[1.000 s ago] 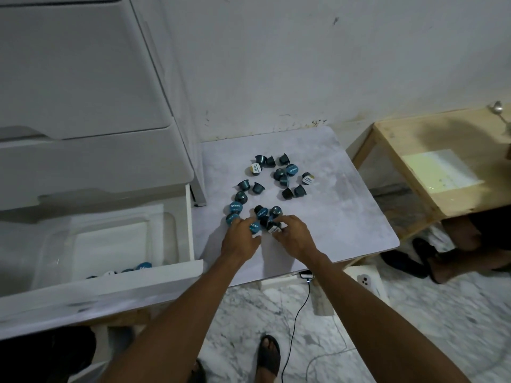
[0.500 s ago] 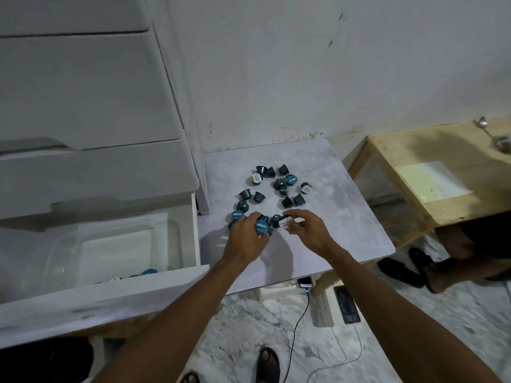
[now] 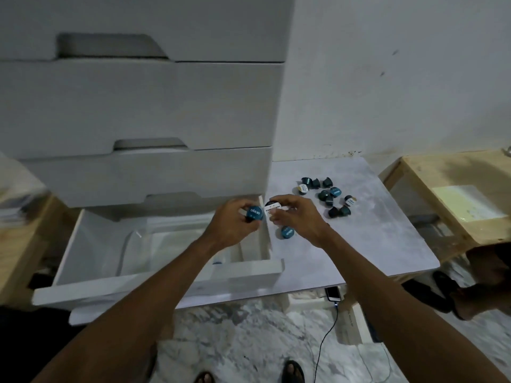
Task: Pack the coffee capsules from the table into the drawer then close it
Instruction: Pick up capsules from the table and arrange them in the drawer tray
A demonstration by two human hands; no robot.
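Left grip first: the left hand (image 3: 232, 225) is curled round a blue-lidded capsule (image 3: 254, 214), lid facing the camera, and hangs over the right end of the open drawer (image 3: 154, 283). Whether more capsules sit in that palm cannot be told. Inside the drawer lies a clear liner (image 3: 130, 244), and a sliver of blue (image 3: 217, 262) near the front wall looks like a capsule already packed.

Just beside it, the right hand (image 3: 301, 221) pinches a white-labelled capsule (image 3: 273, 210) between thumb and fingertips, near the drawer's right wall; the two held capsules are almost touching. Under that hand one loose capsule (image 3: 287, 233) lies on its side on the worktop (image 3: 373, 244). Further right and back, a cluster of capsules (image 3: 329, 196) waits, some upright, some tipped, several touching one another. A wooden side table (image 3: 414, 172) stands beyond the worktop's right edge.

These capsules look light and stiff, small cups with a flat foil lid and a flared rim. They should roll easily when on their sides, and their smooth tapered walls may slip from a loose pinch. Taking them across the rim, or scooping several into a cupped palm, seems safest. They need only a short drop into the liner. Most of the packing appears to remain, and the drawer has yet to be closed.
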